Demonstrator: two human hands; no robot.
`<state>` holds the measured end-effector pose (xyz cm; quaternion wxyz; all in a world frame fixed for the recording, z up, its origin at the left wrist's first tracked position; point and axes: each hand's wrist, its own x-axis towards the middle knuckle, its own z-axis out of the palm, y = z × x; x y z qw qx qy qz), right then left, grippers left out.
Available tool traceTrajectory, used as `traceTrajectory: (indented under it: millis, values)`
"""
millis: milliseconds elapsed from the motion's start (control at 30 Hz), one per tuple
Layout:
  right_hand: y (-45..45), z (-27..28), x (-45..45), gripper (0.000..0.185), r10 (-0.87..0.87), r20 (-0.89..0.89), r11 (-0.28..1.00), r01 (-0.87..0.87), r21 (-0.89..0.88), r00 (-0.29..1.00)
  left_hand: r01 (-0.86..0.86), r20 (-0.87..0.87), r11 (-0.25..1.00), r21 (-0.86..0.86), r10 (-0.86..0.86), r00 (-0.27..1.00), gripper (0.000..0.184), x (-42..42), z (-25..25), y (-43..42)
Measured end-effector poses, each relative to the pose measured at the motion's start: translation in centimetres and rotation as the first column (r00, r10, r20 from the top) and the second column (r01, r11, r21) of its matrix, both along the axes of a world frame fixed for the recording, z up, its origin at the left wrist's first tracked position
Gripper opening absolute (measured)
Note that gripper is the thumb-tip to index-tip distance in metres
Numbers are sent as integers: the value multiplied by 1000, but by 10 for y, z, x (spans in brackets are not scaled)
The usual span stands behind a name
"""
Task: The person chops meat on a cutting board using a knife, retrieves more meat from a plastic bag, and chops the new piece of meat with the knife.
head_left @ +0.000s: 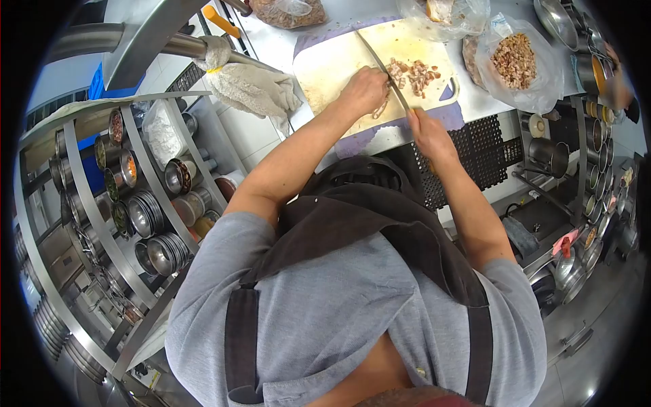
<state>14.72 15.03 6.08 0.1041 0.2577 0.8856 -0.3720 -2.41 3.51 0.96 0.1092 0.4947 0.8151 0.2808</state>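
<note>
On a pale cutting board [325,66], my right hand [432,136] is wrapped round the handle of a long knife [380,61]. The blade points away from me and slants to the left across the board. My left hand [367,89] lies just left of the blade with its fingers curled down. A piece of meat [381,110] shows beneath it, mostly hidden by the fingers. Small diced meat pieces [422,78] lie to the right of the blade.
A purple cloth [356,144] lies under the board. To the right stands a plastic bag [513,61] of diced meat; another bag [285,10] is at the back. A towel [247,88] hangs on the left rail, and a rack [88,203] of metal bowls stands beyond it.
</note>
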Motion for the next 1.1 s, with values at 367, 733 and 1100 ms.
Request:
traceTrajectory:
  millis: [367, 733, 1100]
  values:
    - [3, 0, -14, 37, -96, -83, 993, 90, -75, 992, -5, 38, 1000, -8, 6, 999, 17, -1, 8, -14]
    - [-5, -14, -15, 38, 3, -32, 1000, -3, -5, 999, -20, -10, 999, -48, 20, 1000, 15, -4, 9, -10]
    - [-2, -12, -35, 38, -36, -111, 999, 38, 24, 993, -277, 73, 957, -89, 283, 956, 16, -6, 21, -3]
